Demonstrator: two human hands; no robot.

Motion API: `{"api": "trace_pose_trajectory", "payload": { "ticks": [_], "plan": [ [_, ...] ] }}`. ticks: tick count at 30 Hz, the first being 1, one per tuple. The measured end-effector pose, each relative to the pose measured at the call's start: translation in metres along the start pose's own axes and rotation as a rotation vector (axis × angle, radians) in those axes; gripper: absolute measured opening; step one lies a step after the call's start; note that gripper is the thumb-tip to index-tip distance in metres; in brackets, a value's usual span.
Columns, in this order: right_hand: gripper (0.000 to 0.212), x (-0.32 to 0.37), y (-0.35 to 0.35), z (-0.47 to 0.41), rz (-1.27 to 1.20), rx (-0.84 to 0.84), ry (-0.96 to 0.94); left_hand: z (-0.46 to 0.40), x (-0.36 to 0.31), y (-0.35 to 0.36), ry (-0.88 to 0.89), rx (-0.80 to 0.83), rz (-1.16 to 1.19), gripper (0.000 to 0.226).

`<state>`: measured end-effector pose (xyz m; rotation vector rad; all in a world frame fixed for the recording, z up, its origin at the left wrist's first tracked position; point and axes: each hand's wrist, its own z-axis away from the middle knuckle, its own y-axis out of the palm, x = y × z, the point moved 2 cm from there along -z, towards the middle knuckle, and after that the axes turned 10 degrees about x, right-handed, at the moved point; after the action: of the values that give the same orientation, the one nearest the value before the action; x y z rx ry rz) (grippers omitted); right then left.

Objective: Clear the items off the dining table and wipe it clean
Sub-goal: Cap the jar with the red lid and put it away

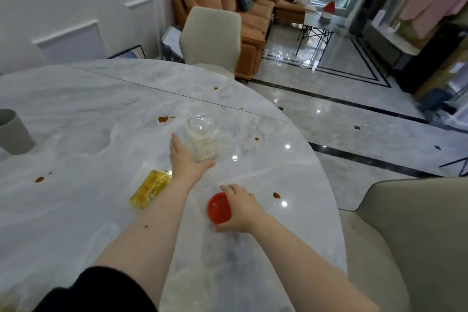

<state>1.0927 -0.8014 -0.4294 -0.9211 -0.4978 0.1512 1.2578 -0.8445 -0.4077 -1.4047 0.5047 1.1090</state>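
Note:
A clear glass jar (202,138) without a lid stands upright on the round marble table (88,121). My left hand (186,159) reaches to its near left side, fingers straight along the glass and thumb spread under its base. My right hand (240,209) grips a red lid (219,208) just above the tabletop near the front edge. A yellow snack packet (149,189) lies flat beside my left forearm. Brown sauce stains (163,119) dot the table.
A grey cup (14,132) stands at the table's left edge. One beige chair (211,38) is at the far side and another (410,235) at the right. An orange sofa (228,7) and glossy floor lie beyond.

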Motion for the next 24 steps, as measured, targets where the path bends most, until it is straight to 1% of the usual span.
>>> {"api": "trace_pose_trajectory", "payload": {
  "ticks": [3,6,9,11,14,17,20,24],
  "plan": [
    [0.093,-0.006,0.002,-0.012,-0.005,-0.018,-0.015,-0.028,0.006,0.006,-0.028,-0.008,0.076,0.136],
    [0.086,-0.011,0.000,-0.026,-0.028,-0.053,-0.019,-0.050,0.011,0.010,-0.028,-0.005,0.064,0.139],
    [0.090,-0.016,-0.002,-0.031,-0.087,-0.032,-0.025,-0.067,0.015,0.014,-0.027,-0.004,0.035,0.141],
    [0.096,-0.018,-0.001,-0.031,-0.087,0.016,-0.068,-0.079,0.018,0.017,-0.023,-0.005,0.030,0.141],
    [0.101,-0.020,0.001,-0.028,0.025,0.056,-0.140,-0.091,0.019,0.018,-0.009,-0.008,0.034,0.135],
    [0.096,-0.021,0.002,-0.031,0.075,0.022,-0.166,-0.099,0.023,0.018,0.015,-0.031,0.031,0.127],
    [0.091,-0.022,0.000,-0.034,0.035,0.000,-0.149,-0.098,0.025,0.018,0.008,-0.053,-0.017,0.120],
    [0.088,-0.023,-0.006,-0.035,-0.127,-0.061,-0.102,-0.081,0.015,0.019,0.003,-0.099,-0.020,0.105]
  ]
}}
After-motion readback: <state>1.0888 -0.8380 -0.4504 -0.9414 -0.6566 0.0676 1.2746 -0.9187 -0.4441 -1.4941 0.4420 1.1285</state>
